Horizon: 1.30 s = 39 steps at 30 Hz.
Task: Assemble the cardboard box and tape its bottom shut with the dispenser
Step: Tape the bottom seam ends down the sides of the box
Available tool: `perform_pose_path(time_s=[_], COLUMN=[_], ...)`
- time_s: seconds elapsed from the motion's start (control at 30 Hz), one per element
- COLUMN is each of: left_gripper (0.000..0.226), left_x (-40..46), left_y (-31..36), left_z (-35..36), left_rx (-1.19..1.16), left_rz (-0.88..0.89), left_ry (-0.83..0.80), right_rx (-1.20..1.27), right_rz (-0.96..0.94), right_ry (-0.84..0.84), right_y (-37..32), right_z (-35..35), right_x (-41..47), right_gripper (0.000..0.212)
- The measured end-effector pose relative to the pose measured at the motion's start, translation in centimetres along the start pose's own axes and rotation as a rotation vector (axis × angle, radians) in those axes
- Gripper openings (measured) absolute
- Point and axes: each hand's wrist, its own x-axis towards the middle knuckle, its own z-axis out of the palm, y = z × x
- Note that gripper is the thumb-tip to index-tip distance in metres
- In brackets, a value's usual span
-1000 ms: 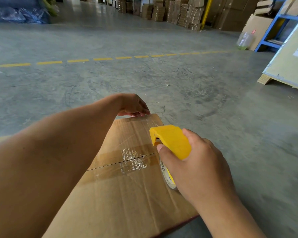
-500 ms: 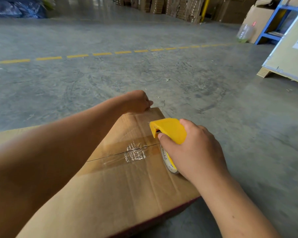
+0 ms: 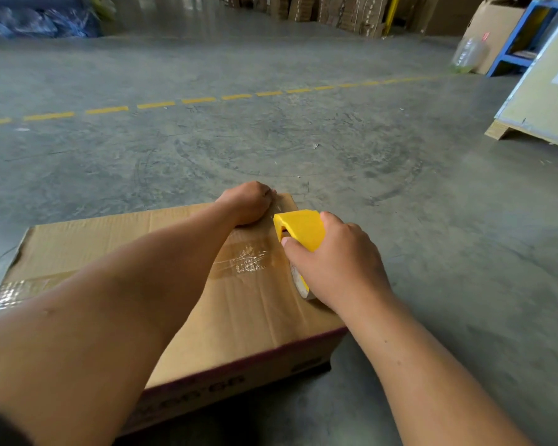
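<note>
Gripping yellow dispenser (image 3: 300,231) near box (image 3: 245,310) right edge, right hand (image 3: 339,262); left hand (image 3: 247,204) curled on far edge.

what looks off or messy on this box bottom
The clear tape over the centre seam of the cardboard box is crinkled and bunched rather than flat, beside the yellow tape dispenser. Tape at the box's left end looks wrinkled too. Nothing looks torn or spilled.
</note>
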Motion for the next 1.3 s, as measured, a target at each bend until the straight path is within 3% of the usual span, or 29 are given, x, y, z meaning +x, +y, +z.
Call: perform_pose_path(time_s=[0.3, 0.4, 0.6, 0.8, 1.03, 1.3], left_gripper=[0.041, 0.048, 0.058, 0.063, 0.061, 0.063], left_x=[0.3, -0.2, -2.5, -6.0, -6.1, -5.9], left_y=[-0.4, -0.6, 0.6, 1.9, 1.4, 1.5], left_z=[0.5, 0.5, 0.9, 1.6, 2.3, 1.8], left_rx=[-0.053, -0.04, 0.222, 0.256, 0.296, 0.282], left_rz=[0.052, 0.185, 0.416, 0.457, 0.443, 0.43], left_ry=[0.0, -0.011, -0.149, -0.242, -0.176, -0.212], right_rx=[0.0, 0.015, 0.027, 0.041, 0.04, 0.039], right_rz=[-0.023, -0.021, -0.014, -0.032, -0.039, -0.006], right_ry=[0.037, 0.051, 0.059, 0.042, 0.027, 0.031], right_y=[1.9, 2.0, 2.1, 2.4, 2.1, 3.6], right_z=[-0.5, -0.2, -0.3, -0.3, -0.2, -0.3], right_x=[-5.3, -5.3, -5.7, -5.9, -5.6, -10.0], right_gripper=[0.073, 0.074, 0.072, 0.072, 0.07, 0.075])
